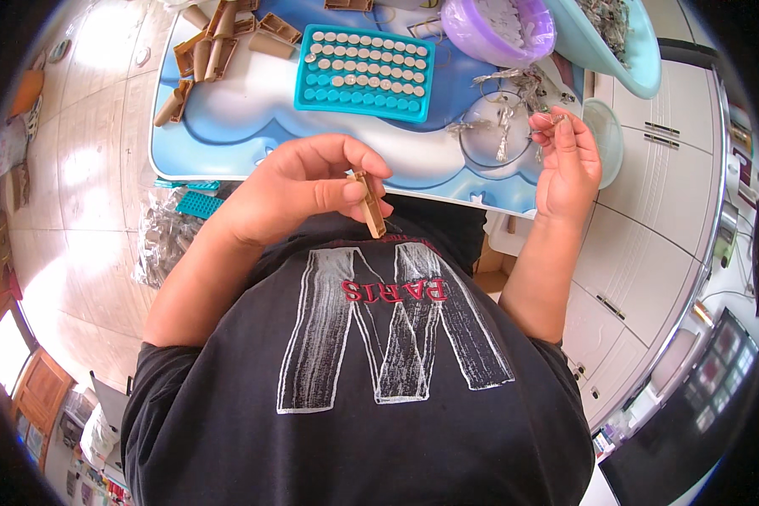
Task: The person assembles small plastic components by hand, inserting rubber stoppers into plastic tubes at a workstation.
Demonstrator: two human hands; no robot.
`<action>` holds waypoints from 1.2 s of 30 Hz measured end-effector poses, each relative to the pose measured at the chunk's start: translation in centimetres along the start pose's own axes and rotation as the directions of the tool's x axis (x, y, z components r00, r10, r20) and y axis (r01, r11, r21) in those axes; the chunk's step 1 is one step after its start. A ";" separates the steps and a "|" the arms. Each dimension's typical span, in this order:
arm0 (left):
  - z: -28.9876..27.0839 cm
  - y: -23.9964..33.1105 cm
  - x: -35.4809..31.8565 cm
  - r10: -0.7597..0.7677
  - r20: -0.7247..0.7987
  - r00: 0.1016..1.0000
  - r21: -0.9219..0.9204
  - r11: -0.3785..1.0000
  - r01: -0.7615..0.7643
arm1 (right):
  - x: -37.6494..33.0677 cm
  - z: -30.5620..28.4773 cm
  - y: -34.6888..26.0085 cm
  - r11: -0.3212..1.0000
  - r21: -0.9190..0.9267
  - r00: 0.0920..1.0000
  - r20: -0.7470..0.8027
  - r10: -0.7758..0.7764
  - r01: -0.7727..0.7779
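Observation:
My left hand is closed on a narrow brown plastic casing, held between thumb and fingers just off the table's near edge. The casing is tilted, its lower end toward my shirt. My right hand is raised over the table's right side, thumb and fingertips pinched together. Something small and shiny seems to be between them, too fine to make out. Close to that hand lies a tangle of bundled thin wires, and a loop of dark wire curves on the tabletop.
A teal tray with rows of round pale discs sits mid-table. More brown casings are heaped at the far left. A purple basin holds whitish pieces; a light-blue basin holds wire bundles. Plastic bags lie below the table's left edge.

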State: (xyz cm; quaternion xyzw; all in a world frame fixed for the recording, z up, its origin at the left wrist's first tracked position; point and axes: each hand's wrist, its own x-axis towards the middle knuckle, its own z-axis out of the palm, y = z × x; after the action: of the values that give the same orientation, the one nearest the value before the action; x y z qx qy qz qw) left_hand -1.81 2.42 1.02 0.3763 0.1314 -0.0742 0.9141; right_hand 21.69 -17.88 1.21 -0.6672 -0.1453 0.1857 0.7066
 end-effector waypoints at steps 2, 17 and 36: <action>-0.1 0.0 0.0 -0.012 -0.016 1.000 0.009 1.000 0.012 | -0.2 0.1 0.0 0.998 -0.061 1.000 0.018 -0.003 0.004; 0.0 -0.9 1.6 0.040 -0.211 0.977 -0.074 0.996 -0.056 | -4.0 5.4 -1.3 0.977 -0.032 0.879 0.431 0.204 -0.212; 1.5 -0.7 1.6 0.015 -0.311 0.950 -0.027 0.999 -0.024 | -6.6 10.3 1.7 0.985 0.055 0.895 0.427 0.126 -0.165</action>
State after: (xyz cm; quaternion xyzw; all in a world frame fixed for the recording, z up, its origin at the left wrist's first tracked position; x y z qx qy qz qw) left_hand -0.20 0.83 1.14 0.3704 0.2708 -0.0030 0.8885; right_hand 11.03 -11.70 0.47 -0.5878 -0.2358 0.3842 0.6717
